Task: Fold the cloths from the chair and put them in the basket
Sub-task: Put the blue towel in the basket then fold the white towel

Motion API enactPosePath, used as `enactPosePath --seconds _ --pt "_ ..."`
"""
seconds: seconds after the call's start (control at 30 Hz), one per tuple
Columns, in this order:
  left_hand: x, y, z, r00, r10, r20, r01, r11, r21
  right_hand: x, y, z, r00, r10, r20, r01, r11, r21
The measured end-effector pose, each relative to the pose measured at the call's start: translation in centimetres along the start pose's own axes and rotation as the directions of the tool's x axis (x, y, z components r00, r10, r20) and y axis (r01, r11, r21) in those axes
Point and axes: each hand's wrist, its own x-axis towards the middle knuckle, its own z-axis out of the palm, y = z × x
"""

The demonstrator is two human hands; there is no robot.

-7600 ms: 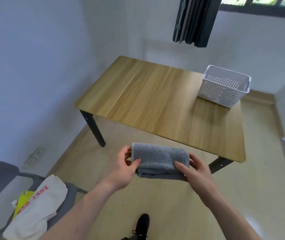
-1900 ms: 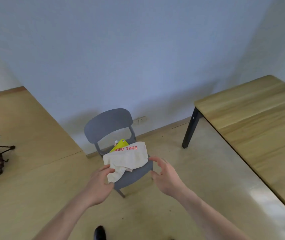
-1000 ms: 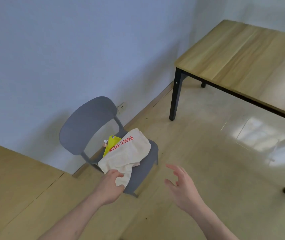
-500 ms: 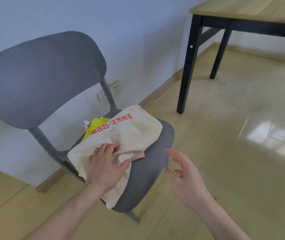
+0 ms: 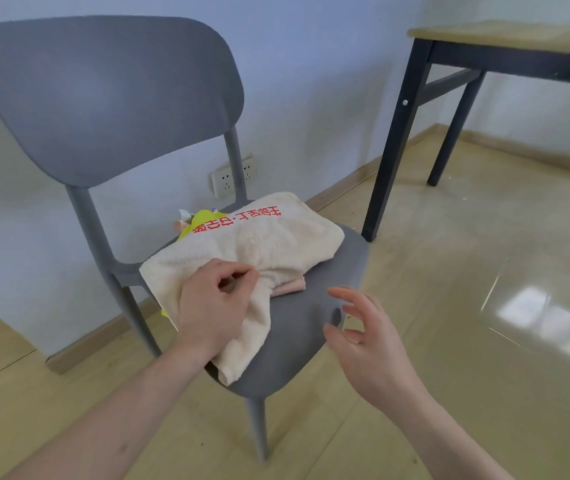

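A cream towel [image 5: 276,240] with red printed characters lies heaped on the seat of a grey plastic chair [image 5: 314,306]. A yellow cloth [image 5: 200,220] and a pinkish cloth [image 5: 290,287] peek out from under it. My left hand [image 5: 214,306] rests on the towel's near corner, its fingers curled and pinching the fabric. My right hand [image 5: 363,341] hovers over the seat's front right edge, fingers spread, holding nothing. The basket is out of view.
The wooden table [image 5: 505,36] with black legs [image 5: 394,140] stands to the right of the chair. A wall socket [image 5: 231,176] sits low on the blue wall behind the chair. Glossy floor stretches to the right.
My view has come closer to the chair. My left hand's fingers went from flat on the towel to bunched, gathering its fabric. My right hand stays open beside the seat.
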Motion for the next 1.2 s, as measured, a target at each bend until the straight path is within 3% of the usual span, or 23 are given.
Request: enactPosePath --seconds 0.17,0.4,0.6,0.77,0.93,1.07,1.2 --pt "-0.4 0.3 -0.3 1.000 -0.012 -0.011 0.012 1.000 -0.005 -0.6 -0.6 -0.5 1.000 0.020 0.009 -0.020 1.000 0.009" --pt "-1.0 1.0 -0.7 0.998 0.002 0.062 -0.012 0.988 0.154 -2.5 -3.8 -2.8 0.999 0.006 -0.033 -0.008 0.997 -0.076" --pt "0.6 5.6 -4.1 0.994 -0.098 0.046 0.096 0.994 0.055 -8.7 -7.3 -5.8 0.995 0.032 -0.093 -0.037 0.998 -0.047" --pt "1.3 11.4 -7.6 0.998 -0.019 -0.055 0.017 0.999 -0.036 -14.3 -8.3 -7.1 0.983 0.078 -0.163 -0.078 0.997 0.008" --pt "-1.8 19.7 -10.7 0.961 0.203 -0.186 -0.237 0.955 -0.178 -17.8 -9.5 -7.5 0.979 0.098 -0.177 -0.093 0.995 0.041" --pt "-7.0 24.5 -12.0 0.932 0.327 -0.155 -0.357 0.901 -0.248 -20.2 -10.0 -8.3 0.984 0.078 -0.162 -0.070 0.996 0.054" --pt "-12.5 26.6 -11.6 0.942 0.332 -0.046 -0.326 0.876 -0.356 -22.0 -10.0 -8.7 1.000 0.022 -0.013 -0.021 0.999 0.050"
